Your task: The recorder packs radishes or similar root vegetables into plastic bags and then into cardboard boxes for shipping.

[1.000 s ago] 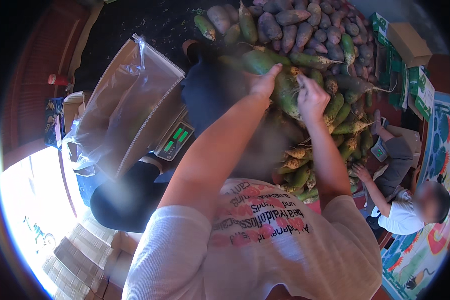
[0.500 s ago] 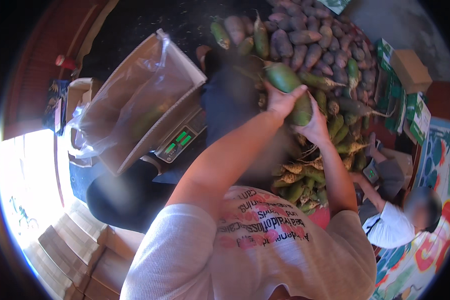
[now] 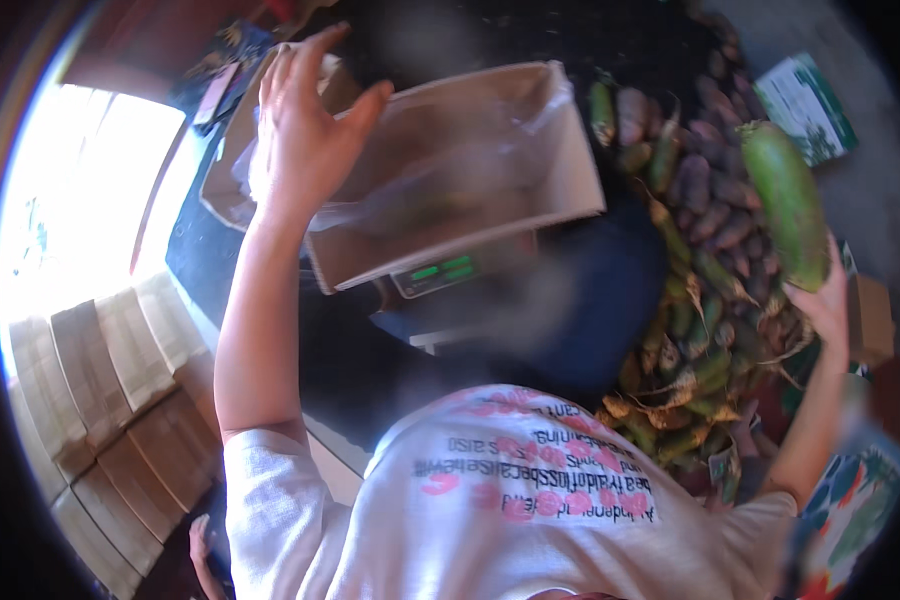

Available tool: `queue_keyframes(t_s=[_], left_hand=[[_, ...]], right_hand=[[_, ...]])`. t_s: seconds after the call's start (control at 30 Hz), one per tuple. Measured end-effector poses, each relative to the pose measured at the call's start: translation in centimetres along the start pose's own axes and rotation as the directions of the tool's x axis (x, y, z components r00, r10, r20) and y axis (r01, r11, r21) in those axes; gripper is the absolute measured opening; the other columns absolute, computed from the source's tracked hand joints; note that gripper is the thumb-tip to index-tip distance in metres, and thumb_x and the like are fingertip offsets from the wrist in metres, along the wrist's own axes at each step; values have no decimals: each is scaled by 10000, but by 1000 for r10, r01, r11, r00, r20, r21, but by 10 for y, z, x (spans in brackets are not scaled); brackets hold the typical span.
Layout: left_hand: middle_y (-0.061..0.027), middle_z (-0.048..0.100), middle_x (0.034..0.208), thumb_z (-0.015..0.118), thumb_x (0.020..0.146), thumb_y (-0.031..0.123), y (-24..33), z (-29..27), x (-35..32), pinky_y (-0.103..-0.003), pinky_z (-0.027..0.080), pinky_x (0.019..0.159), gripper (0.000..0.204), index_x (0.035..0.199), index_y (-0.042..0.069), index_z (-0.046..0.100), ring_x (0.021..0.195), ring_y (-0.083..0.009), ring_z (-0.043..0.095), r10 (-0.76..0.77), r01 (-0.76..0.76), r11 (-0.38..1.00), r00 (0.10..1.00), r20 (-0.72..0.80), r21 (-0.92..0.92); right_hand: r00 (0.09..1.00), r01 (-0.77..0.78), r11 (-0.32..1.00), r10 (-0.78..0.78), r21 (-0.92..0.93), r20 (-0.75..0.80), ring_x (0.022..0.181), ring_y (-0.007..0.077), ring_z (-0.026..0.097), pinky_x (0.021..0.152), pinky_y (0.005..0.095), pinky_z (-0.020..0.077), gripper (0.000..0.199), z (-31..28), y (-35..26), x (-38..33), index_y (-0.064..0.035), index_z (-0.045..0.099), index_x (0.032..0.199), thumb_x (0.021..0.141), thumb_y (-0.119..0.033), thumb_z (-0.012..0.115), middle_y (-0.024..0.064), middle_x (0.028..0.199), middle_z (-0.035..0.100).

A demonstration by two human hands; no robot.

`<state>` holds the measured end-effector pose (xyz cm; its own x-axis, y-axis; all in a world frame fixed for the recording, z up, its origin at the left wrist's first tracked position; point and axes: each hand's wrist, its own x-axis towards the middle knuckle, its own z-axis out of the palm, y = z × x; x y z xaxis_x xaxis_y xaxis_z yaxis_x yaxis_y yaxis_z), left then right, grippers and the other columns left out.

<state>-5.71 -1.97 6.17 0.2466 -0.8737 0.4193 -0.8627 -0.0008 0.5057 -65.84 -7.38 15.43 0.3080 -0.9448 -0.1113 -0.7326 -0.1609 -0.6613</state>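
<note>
My right hand (image 3: 820, 300) grips the lower end of a large green radish (image 3: 785, 205), held up at the right above the vegetable heap. At the upper left, my left hand (image 3: 305, 135) is raised, its fingers spread and holding nothing. It is over the left end of an open cardboard box (image 3: 570, 150); whether it touches the box I cannot tell. Clear plastic (image 3: 410, 200) lines the box, and its blurred contents look partly greenish. Beneath the box's near side is a scale (image 3: 440, 274) with a lit green display.
Purple-skinned radishes (image 3: 710, 185) and green radishes (image 3: 705, 370) are heaped at the right. Beyond them lies a white-and-green carton (image 3: 805, 110), with a brown box (image 3: 870, 320) nearer. Stacked cartons (image 3: 120, 400) stand at the left. Another person's arm (image 3: 202, 560) shows at the lower left.
My left hand has let go of the radish and swung left to the box. My right hand has carried the radish right. The whole view has turned, shifting the box rightward in the picture.
</note>
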Motion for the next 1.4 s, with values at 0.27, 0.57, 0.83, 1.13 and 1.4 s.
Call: queue_keyframes(t_s=[0.27, 0.57, 0.83, 1.13, 1.4], left_hand=[[-149, 633, 1134, 863, 632, 463, -49, -18, -62, -493, 324, 1085, 735, 1198, 66, 613, 1245, -337, 488, 133, -256, 945, 868, 478, 203], [-114, 641, 899, 581, 850, 159, -67, -7, -116, -496, 465, 968, 171, 724, 84, 668, 933, -258, 657, 198, -361, 932, 563, 802, 23], [-89, 651, 734, 603, 831, 140, -65, -8, -114, -526, 482, 992, 117, 790, 104, 707, 792, -264, 693, 273, -365, 928, 532, 802, -73], [-101, 664, 796, 624, 801, 60, -77, -21, -103, -437, 550, 880, 73, 800, 77, 695, 838, -302, 694, 250, -218, 963, 496, 832, -160], [-130, 704, 817, 635, 810, 24, -87, -15, -86, -380, 571, 760, 71, 803, 64, 693, 828, -300, 722, 145, -150, 985, 421, 895, -89]], right_hand=[[778, 533, 808, -351, -251, 521, 1076, 293, 664, 963, 371, 491, 884, 121, -232, 144, 38, 497, 1353, 515, -141, 713, 189, 1143, 665], [580, 716, 535, -100, -448, 808, 919, 384, 678, 803, 454, 553, 763, 281, -319, 188, -37, 575, 1256, 528, -179, 752, 198, 967, 699], [461, 623, 622, 198, -475, 865, 1024, 349, 676, 904, 419, 541, 798, 431, -297, 215, -73, 556, 1312, 590, -278, 825, 176, 1083, 705], [138, 284, 931, 198, -231, 970, 1085, 254, 641, 983, 329, 477, 722, 477, -226, 287, -53, 609, 1289, 664, -297, 873, 153, 1188, 681], [615, 489, 677, 180, -550, 768, 1354, 342, 453, 1122, 430, 377, 927, 489, -135, 288, -54, 333, 1491, 731, -250, 826, 216, 1446, 478]])
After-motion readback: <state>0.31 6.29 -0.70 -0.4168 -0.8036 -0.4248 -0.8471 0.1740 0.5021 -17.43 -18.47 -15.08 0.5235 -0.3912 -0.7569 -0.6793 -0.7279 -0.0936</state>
